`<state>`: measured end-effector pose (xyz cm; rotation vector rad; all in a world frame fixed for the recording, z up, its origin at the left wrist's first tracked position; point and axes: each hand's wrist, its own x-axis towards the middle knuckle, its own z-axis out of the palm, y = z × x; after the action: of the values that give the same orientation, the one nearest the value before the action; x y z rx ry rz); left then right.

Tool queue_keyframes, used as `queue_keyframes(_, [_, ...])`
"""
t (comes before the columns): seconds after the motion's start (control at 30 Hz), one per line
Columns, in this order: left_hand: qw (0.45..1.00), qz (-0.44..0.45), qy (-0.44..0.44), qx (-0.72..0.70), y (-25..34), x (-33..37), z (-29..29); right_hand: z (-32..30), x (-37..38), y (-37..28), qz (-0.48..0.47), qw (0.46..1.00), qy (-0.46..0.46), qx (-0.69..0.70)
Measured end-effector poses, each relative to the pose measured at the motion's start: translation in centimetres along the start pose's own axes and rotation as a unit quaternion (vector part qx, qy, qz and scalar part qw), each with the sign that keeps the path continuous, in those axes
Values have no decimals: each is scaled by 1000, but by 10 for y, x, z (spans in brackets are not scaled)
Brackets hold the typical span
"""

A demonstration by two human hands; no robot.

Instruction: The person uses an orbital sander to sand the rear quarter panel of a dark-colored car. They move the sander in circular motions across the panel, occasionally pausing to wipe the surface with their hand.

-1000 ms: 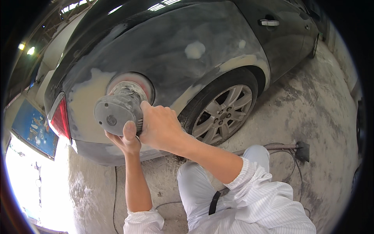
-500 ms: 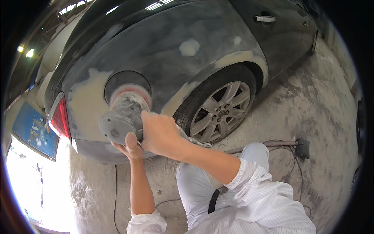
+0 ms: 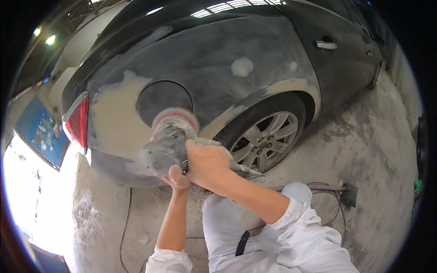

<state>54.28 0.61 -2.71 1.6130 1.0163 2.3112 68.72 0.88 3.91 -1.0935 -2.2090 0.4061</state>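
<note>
A dusty grey power sander (image 3: pixel 163 152) has its round, red-edged pad (image 3: pixel 176 117) against the rear side panel (image 3: pixel 200 68) of a dark car. The pad overlaps the lower right edge of the round fuel flap (image 3: pixel 164 102). Wrapped over the sander's right side is my right hand (image 3: pixel 207 166), closed on its body. My left hand (image 3: pixel 175 179) grips the same tool from below, thumb up, its other fingers partly hidden. Beige filler (image 3: pixel 119 107) covers the panel between the red tail light (image 3: pixel 77 120) and the flap, with smaller patches near the wheel arch.
The rear wheel (image 3: pixel 268 136) stands right of the sander. On the concrete floor lie a hose with a black floor nozzle (image 3: pixel 349 195) and a thin dark cable (image 3: pixel 124 232). My bent knees (image 3: pixel 298 191) are below the car's side. A blue panel (image 3: pixel 43 129) is at far left.
The sander, in both hands, has moved right and down across the panel, uncovering more of the fuel flap. The whole view has also shifted, so the car sits further right.
</note>
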Motion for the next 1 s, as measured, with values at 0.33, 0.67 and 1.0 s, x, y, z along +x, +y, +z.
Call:
queue_keyframes(0.33, [972, 164, -157, 64, 13, 65, 117, -45, 0, 86, -36, 947, 244, 204])
queue_keyframes(0.67, [996, 62, 0, -59, 8, 137, -7, -55, 107, -56, -54, 993, 105, 21])
queue_keyframes(1.0, [939, -11, 197, -280, -64, 81, -169, 52, 111, -151, -236, 967, -82, -51])
